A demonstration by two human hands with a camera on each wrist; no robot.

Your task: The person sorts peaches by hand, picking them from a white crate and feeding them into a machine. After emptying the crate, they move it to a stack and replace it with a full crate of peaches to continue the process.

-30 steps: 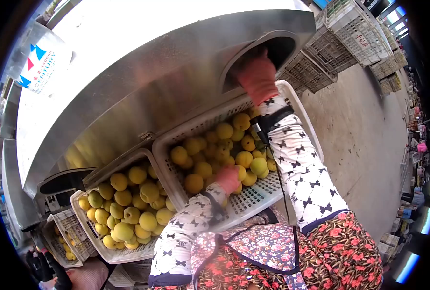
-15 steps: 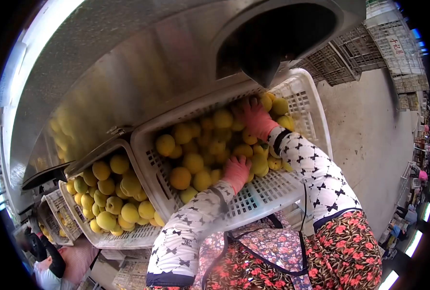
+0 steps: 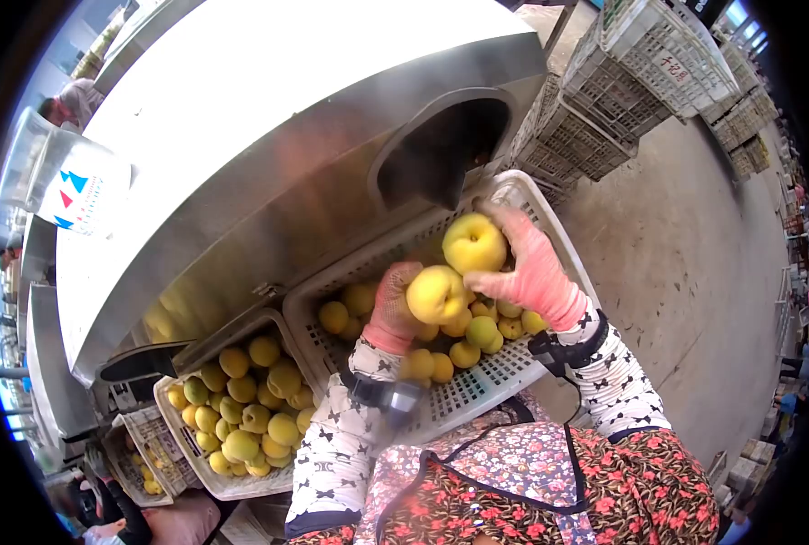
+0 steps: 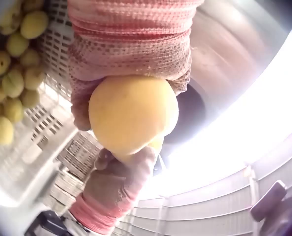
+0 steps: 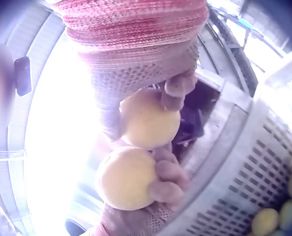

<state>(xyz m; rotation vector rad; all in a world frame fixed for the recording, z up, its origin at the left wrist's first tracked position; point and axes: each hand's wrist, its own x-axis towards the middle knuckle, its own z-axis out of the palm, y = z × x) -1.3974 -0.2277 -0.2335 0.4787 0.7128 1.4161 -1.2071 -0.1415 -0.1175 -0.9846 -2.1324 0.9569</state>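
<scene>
Both hands wear pink gloves and are raised over a white crate [image 3: 466, 396] of yellow fruit. In the head view the left hand [image 3: 393, 311] grips a yellow fruit [image 3: 436, 294]. The right hand [image 3: 535, 272] holds a second fruit [image 3: 474, 243] between thumb and fingers, close beside the first. The left wrist view has the left hand [image 4: 131, 54] around its fruit [image 4: 132, 114], the right hand [image 4: 111, 189] just beyond. In the right wrist view, the right hand [image 5: 141, 73] curls round its fruit [image 5: 150, 119], near the left hand's fruit [image 5: 127, 178].
A metal machine [image 3: 268, 182] with a dark oval opening [image 3: 441, 150] stands behind the crate. To the left is another full crate [image 3: 241, 490], with a smaller one [image 3: 154, 445] beyond. Stacked crates [image 3: 595, 100] stand at the upper right. Another person's arm [image 3: 132, 522] shows at the lower left.
Both hands have risen from among the fruit in the crate, each now holding one. The right hand was at the machine's opening a second ago. The head view has shifted back.
</scene>
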